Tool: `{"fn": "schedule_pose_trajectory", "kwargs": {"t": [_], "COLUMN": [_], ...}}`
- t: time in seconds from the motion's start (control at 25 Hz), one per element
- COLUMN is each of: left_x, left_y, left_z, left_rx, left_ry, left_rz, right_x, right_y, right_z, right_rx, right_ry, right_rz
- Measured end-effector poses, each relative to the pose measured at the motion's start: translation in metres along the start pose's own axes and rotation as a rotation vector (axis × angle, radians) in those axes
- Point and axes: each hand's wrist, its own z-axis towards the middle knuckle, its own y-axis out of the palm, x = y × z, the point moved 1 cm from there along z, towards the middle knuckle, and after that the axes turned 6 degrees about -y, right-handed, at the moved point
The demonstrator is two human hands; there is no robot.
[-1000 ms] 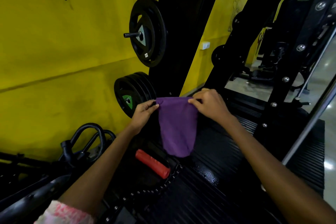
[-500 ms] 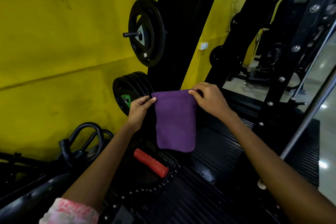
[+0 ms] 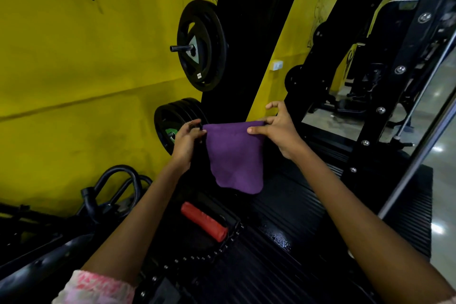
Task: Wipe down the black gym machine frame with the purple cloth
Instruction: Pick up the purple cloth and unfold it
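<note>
Yellow gym wall (image 3: 74,69) behind, black machine frame (image 3: 249,32) rising as a wide upright in the middle, ribbed black platform (image 3: 283,217) at its foot. Purple cloth (image 3: 234,155) held up in the air just in front of the upright's base, well above the platform, touching neither as far as can be told. Left hand (image 3: 185,140) pinching the cloth's top left corner, thumb and fingers closed on the edge. Right hand (image 3: 278,126) pinching the top right corner between thumb and forefinger, remaining fingers lifted and spread. Top edge stretched taut between both hands, rest hanging limp with a rounded lower hem.

Judged light, soft, no stiffness at all: drapes, folds and bunches freely, nothing fragile. Probably grippy fabric, unlikely to slip from a pinch. For wiping, better gathered or folded into a pad under one palm than held by corners. No wiping contact yet.

Left of the upright: black weight plates (image 3: 201,44) on pegs. Below the cloth: red handle (image 3: 203,221) lying near the platform's edge.
</note>
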Motion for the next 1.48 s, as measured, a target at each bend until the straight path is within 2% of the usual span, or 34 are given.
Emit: {"fn": "schedule_pose_trajectory", "kwargs": {"t": [0.08,0.16,0.2,0.24,0.32,0.4,0.52,0.68,0.76,0.8,0.92,1.0,1.08,1.16,1.2,1.32,1.4,1.48], "left_x": [0.007,0.013,0.011,0.01,0.008,0.008,0.015,0.029,0.035,0.04,0.059,0.066,0.064,0.055,0.051,0.038,0.03,0.027], "left_y": [0.014,0.037,0.047,0.053,0.059,0.062,0.07,0.075,0.079,0.079,0.07,0.058,0.048,0.049,0.051,0.065,0.067,0.06], "left_z": [-0.003,-0.011,-0.013,-0.014,-0.015,-0.014,-0.015,-0.015,-0.019,-0.022,-0.019,-0.013,-0.009,-0.009,-0.009,-0.011,-0.007,-0.002], "left_rx": [0.092,-0.044,-0.163,-0.266,-0.368,-0.335,-0.25,-0.321,-0.244,-0.181,-0.016,0.075,0.108,0.046,-0.007,-0.134,-0.151,-0.097], "left_ry": [0.255,0.568,0.633,0.627,0.553,0.589,0.673,0.639,0.732,0.776,0.813,0.85,0.84,0.814,0.822,0.915,0.94,0.916], "left_rz": [0.256,0.629,0.775,0.838,0.772,0.809,1.081,1.217,1.207,1.159,0.976,0.927,0.882,0.843,0.853,0.954,0.949,0.887], "right_x": [0.0,0.002,0.004,0.004,0.003,0.003,0.008,0.008,0.012,0.019,0.058,0.078,0.078,0.064,0.055,0.034,0.027,0.025], "right_y": [0.012,0.023,0.024,0.023,0.014,0.005,-0.002,-0.003,-0.004,-0.004,-0.007,-0.016,-0.025,-0.028,-0.024,-0.006,0.008,0.016], "right_z": [0.001,0.002,0.003,0.003,0.002,-0.002,-0.007,-0.011,-0.015,-0.018,-0.038,-0.045,-0.041,-0.036,-0.033,-0.024,-0.02,-0.017], "right_rx": [0.006,0.025,0.04,0.057,0.078,0.068,0.069,0.087,0.054,-0.014,-0.342,-0.379,-0.423,-0.551,-0.569,-0.44,-0.378,-0.296], "right_ry": [0.028,0.032,0.02,0.007,-0.002,-0.008,-0.026,-0.114,-0.116,-0.095,0.007,0.116,0.194,0.205,0.192,0.086,0.012,-0.038], "right_rz": [-0.014,-0.022,-0.02,-0.01,0.013,0.024,0.003,0.027,0.12,0.124,-0.183,-0.187,-0.178,-0.338,-0.333,-0.09,-0.056,-0.067]}}
